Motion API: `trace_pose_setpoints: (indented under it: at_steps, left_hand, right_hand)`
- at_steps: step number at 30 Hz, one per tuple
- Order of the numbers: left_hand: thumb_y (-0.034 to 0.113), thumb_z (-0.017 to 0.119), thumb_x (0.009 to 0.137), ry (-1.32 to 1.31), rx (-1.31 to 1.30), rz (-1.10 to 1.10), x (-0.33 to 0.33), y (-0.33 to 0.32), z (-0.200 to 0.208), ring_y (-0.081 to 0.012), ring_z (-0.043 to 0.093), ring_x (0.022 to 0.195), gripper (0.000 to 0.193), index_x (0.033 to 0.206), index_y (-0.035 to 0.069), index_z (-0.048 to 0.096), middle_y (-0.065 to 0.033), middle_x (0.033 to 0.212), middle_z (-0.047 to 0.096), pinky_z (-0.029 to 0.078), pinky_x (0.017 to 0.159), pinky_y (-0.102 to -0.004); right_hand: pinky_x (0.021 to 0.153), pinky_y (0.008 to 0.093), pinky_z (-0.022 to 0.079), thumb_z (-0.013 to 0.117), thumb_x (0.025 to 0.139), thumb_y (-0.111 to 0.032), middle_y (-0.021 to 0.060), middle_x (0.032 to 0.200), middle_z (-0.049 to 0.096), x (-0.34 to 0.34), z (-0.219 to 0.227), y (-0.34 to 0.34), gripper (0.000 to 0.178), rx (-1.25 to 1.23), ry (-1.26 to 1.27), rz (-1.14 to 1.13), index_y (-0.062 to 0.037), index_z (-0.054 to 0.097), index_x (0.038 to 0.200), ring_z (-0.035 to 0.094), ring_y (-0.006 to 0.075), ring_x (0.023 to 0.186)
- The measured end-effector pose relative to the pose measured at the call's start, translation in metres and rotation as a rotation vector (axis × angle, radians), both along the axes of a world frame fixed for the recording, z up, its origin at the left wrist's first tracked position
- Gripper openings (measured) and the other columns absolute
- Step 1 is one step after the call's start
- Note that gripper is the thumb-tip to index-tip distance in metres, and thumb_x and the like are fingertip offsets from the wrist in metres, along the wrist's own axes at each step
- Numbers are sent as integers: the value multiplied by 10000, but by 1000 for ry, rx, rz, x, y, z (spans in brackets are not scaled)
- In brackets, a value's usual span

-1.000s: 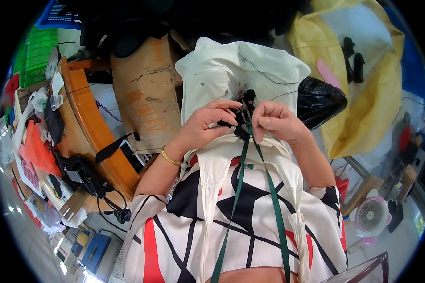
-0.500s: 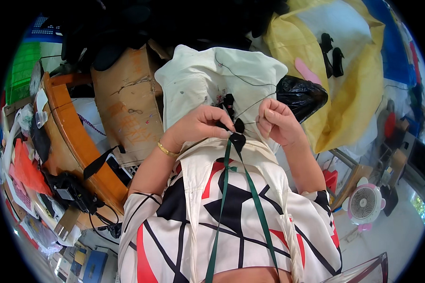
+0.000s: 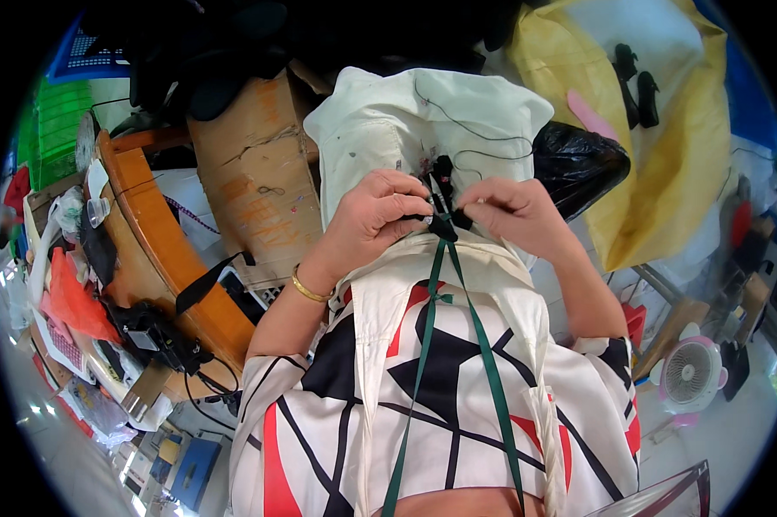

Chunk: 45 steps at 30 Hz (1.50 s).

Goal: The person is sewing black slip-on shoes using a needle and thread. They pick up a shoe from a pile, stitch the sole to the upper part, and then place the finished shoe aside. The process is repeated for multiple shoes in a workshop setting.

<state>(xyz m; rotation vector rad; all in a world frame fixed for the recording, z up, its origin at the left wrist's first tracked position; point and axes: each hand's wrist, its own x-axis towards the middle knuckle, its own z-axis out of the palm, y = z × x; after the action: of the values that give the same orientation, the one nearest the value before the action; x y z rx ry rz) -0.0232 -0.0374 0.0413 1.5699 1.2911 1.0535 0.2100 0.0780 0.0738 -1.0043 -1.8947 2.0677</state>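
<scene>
My left hand [image 3: 381, 205] is closed in a pinch on a small black piece [image 3: 443, 228], just above my lap. Beside it my right hand [image 3: 511, 205] pinches close to the piece's right side; what its fingertips hold is too small to make out. A thin black thread [image 3: 492, 155] curves loosely over the white cloth [image 3: 362, 121] that covers my lap. Between the hands more black bits and a narrow pale strip show, partly hidden by my fingers. A dark green ribbon [image 3: 483, 362] runs down my front from the black piece.
A cardboard box [image 3: 255, 181] and an orange-brown wooden frame [image 3: 151, 224] stand at left. Right of my lap lie a black plastic bag [image 3: 582, 168] and a yellow sack [image 3: 664, 189] bearing black pieces [image 3: 645, 99]. A small fan [image 3: 690, 375] sits lower right.
My right hand has come in left and down to the black piece, beside my left hand. The thread that stretched toward it now lies slack on the cloth. The whole view has shifted slightly.
</scene>
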Motion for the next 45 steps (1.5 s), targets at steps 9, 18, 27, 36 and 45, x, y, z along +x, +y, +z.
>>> trace_pose_setpoints:
  at_steps: [9,18,27,36,45]
  left_hand:
    - [69,796,728,99,62,-70,1,-4,9,-276,620,1032,255,966,87,706,-31,977,698,498,899,-361]
    - [79,796,723,102,73,-103,0,-4,13,-274,620,1037,262,971,93,709,-22,984,702,493,917,-365]
    - [107,787,751,76,64,-99,1,-4,14,-271,611,1059,231,970,95,712,-20,994,706,489,925,-368]
    - [89,749,803,-193,-57,-94,4,-13,4,-267,603,1062,173,969,72,703,-26,988,704,442,958,-374]
    - [74,747,809,-205,-27,-51,6,-15,3,-261,610,1034,160,963,75,702,-26,984,702,442,951,-377]
  right_hand:
    - [657,273,514,645,892,-38,106,841,716,-4,-5,-4,143,201,24,282,-22,712,1018,664,186,700]
    - [705,282,529,639,894,-25,113,898,731,0,-2,1,185,85,10,334,-21,723,1059,684,196,756]
    - [737,276,531,634,903,-12,99,921,728,-1,-9,-2,172,63,68,322,-15,713,1056,682,182,787]
    - [752,259,507,635,932,-37,57,909,707,-5,-16,-18,120,-49,111,256,-23,677,1043,648,133,812]
    - [765,263,501,614,958,-67,32,902,672,-10,-16,-28,71,-66,101,204,-35,644,1014,619,132,818]
